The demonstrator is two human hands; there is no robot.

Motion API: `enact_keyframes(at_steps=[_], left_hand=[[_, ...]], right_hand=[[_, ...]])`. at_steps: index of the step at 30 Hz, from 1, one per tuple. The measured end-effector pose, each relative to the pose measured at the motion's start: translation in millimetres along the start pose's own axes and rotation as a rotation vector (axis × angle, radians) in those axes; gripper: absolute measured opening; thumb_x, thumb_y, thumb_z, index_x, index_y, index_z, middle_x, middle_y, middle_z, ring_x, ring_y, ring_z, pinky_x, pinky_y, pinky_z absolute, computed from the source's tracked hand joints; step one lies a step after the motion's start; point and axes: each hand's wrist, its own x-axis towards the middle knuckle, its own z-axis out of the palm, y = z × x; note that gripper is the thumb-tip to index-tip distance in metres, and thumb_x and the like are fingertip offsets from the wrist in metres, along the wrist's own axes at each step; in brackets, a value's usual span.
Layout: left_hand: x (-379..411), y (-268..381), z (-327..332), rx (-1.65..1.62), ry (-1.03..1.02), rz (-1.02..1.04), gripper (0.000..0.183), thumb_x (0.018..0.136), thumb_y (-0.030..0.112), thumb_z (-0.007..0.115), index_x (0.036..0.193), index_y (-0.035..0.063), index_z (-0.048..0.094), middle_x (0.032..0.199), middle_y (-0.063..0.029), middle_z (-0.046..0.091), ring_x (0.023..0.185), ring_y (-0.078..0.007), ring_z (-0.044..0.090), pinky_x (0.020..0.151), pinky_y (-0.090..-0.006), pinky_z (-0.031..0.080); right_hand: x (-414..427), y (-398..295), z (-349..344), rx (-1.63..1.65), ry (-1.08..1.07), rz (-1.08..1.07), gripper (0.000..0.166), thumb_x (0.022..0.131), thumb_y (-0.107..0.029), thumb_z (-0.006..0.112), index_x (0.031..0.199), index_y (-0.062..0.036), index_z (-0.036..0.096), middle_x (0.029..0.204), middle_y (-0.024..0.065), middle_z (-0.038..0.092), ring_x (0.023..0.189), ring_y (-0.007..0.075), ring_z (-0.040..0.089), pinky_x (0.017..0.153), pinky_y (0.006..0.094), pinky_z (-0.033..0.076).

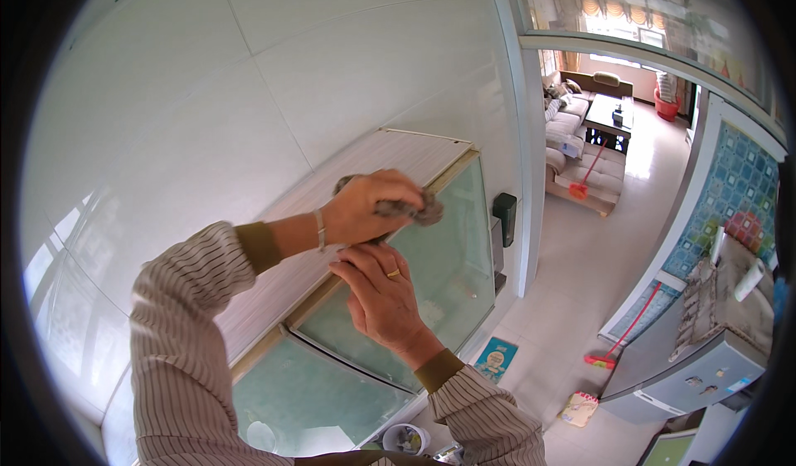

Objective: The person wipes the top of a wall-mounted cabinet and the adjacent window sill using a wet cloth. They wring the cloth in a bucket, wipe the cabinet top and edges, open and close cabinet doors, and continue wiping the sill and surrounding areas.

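My left hand [373, 208], with a bracelet at its wrist, presses a bunched grey-brown cloth [429, 208] on the top front edge of a tall cabinet [348, 177]. The cloth sticks out on both sides of the hand and hangs slightly over the front. Closer to me, my right hand [379, 292], with a ring on one finger, grips the same edge. Its fingers bend over the rim and its thumb lies against the front. Frosted, greenish glass sliding doors [454, 248] form the cabinet front below both hands.
Glossy wall panels [186, 105] rise behind the cabinet. A dark wall-mounted box [505, 217] hangs beside the doorway frame [532, 155]. Below stand a waste bin [407, 439], a red-handled broom [602, 360] and a grey refrigerator [690, 373]. Mats lie on the floor; a sofa [597, 170] stands beyond.
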Motion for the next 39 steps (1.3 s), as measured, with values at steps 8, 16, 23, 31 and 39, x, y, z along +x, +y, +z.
enact_keyframes(at_steps=[8, 16, 23, 31, 39], left_hand=[[63, -47, 31, 0.230, 0.067, 0.185, 0.022, 0.083, 0.004, 0.068, 0.103, 0.0085, 0.063, 0.102, -0.0102, 0.064, 0.098, -0.0316, 0.059, 0.086, -0.0416, 0.047], [82, -48, 46, 0.273, 0.162, 0.034, 0.013, 0.083, 0.009, 0.067, 0.095, 0.0077, 0.061, 0.092, -0.0115, 0.062, 0.092, -0.0341, 0.057, 0.083, -0.0415, 0.046], [-90, 72, -23, 0.212, -0.090, 0.038, 0.018, 0.078, 0.004, 0.068, 0.091, 0.0112, 0.056, 0.090, -0.0093, 0.060, 0.086, -0.0305, 0.057, 0.078, -0.0420, 0.046], [-159, 108, -35, 0.229, 0.018, -0.220, 0.020, 0.079, 0.002, 0.069, 0.097, 0.0077, 0.061, 0.095, -0.0106, 0.058, 0.088, -0.0299, 0.058, 0.074, -0.0390, 0.048], [28, -13, 28, 0.421, 0.114, 0.072, 0.015, 0.084, 0.008, 0.064, 0.095, 0.0065, 0.055, 0.093, -0.0124, 0.056, 0.092, -0.0337, 0.057, 0.077, -0.0437, 0.048]], right_hand=[[-20, -16, -10, 0.107, -0.038, -0.002, 0.037, 0.075, -0.003, 0.059, 0.112, -0.0003, 0.061, 0.125, 0.0157, 0.055, 0.120, 0.0345, 0.052, 0.099, 0.0469, 0.044], [-58, -35, -16, 0.065, -0.078, 0.187, 0.039, 0.074, -0.002, 0.057, 0.112, -0.0017, 0.062, 0.126, 0.0164, 0.056, 0.112, 0.0336, 0.057, 0.091, 0.0437, 0.046], [-100, -19, -63, 0.040, -0.084, 0.394, 0.036, 0.077, 0.007, 0.053, 0.110, -0.0004, 0.063, 0.113, 0.0181, 0.063, 0.102, 0.0359, 0.061, 0.089, 0.0428, 0.048], [-215, -22, -105, 0.052, -0.195, 0.746, 0.028, 0.080, 0.009, 0.050, 0.104, 0.0020, 0.062, 0.101, 0.0191, 0.064, 0.092, 0.0359, 0.062, 0.082, 0.0404, 0.051], [-254, -58, -123, 0.029, -0.208, 0.979, 0.025, 0.083, 0.009, 0.048, 0.103, 0.0027, 0.062, 0.094, 0.0188, 0.063, 0.084, 0.0328, 0.064, 0.074, 0.0378, 0.053]])
